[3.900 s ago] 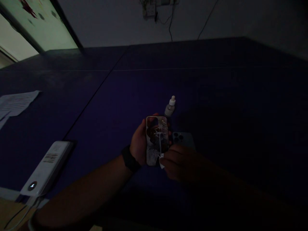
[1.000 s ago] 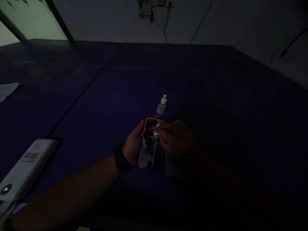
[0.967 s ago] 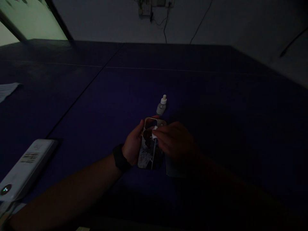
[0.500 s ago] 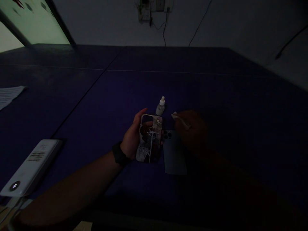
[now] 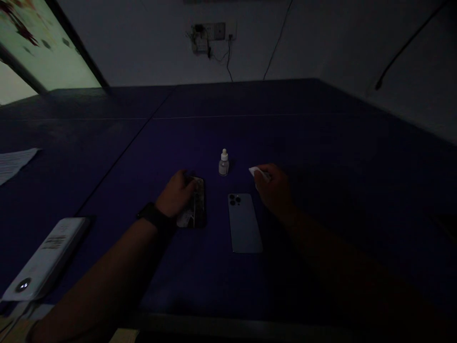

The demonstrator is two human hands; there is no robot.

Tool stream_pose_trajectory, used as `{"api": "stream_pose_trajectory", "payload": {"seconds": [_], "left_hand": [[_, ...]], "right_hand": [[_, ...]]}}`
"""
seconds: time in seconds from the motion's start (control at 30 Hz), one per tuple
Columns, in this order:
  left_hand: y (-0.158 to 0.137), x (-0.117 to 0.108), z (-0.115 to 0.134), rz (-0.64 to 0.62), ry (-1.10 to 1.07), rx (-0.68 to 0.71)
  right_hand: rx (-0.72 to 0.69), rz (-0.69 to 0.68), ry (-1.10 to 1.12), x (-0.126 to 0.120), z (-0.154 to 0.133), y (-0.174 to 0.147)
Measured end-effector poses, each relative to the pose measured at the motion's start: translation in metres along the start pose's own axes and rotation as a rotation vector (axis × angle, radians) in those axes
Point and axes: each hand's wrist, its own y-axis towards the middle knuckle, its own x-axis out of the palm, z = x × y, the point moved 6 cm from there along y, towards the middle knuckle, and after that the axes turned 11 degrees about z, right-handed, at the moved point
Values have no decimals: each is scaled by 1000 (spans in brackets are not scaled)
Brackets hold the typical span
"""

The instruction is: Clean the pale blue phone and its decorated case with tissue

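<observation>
My left hand [image 5: 177, 194], with a dark watch on its wrist, grips a patterned phone case [image 5: 199, 202] low at the table surface, thumb over its upper part. The hand hides the case's left side. To the right lies a light blue phone [image 5: 245, 228], back up, its camera lenses at the top left. My right hand [image 5: 276, 188] is closed around a folded white wipe [image 5: 255, 170], beside the phone's upper right corner. A small dropper bottle [image 5: 223, 164] with a white cap stands upright beyond the phone, between both hands.
The dim room has a dark blue table [image 5: 200, 281]. A white power bank [image 5: 46, 259] with cables lies at the left front, and a printed sheet [image 5: 16, 162] at the far left. Wall sockets [image 5: 210, 33] with plugged-in cords are behind the table.
My left hand has moved left and lowered the phone case from beside the phone to the table. The right hand still holds the wipe. The camera view has shifted.
</observation>
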Motion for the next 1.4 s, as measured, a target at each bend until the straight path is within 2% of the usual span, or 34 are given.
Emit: {"api": "stream_pose_trajectory", "payload": {"seconds": [0.07,0.13,0.23,0.43,0.5,0.67,0.73,0.8,0.9,0.93,1.0,1.13,1.27,1.4], "left_hand": [[-3,-1,5,-2,245,124],[-7,0,9,-33,390,201],[-13,5,14,-101,483,268],[-19,6,16,-110,625,285],[-22,1,22,-84,592,265],[-44,-3,58,31,290,205],[-57,10,70,9,153,127],[-69,31,82,-28,-79,81],[-80,61,99,-73,-342,114],[-81,68,101,-65,-338,113],[-83,80,104,-98,-187,119],[-85,88,108,-140,89,164],[-80,81,109,-165,64,154],[-66,56,107,-246,21,115]], "right_hand": [[4,13,-7,0,0,-1],[12,22,-15,0,1,-1],[24,18,-23,2,1,-3],[28,5,-15,3,-2,-5],[31,-2,-11,3,-2,-6],[39,-9,-14,5,-1,-8],[41,-7,-21,6,0,-8],[42,-5,-24,6,1,-7],[44,4,-27,4,4,-4],[46,10,-29,4,5,-4],[49,21,-33,2,7,-3],[51,26,-31,2,12,-2],[48,40,-26,-1,14,2],[52,83,-28,-11,20,12]]}}
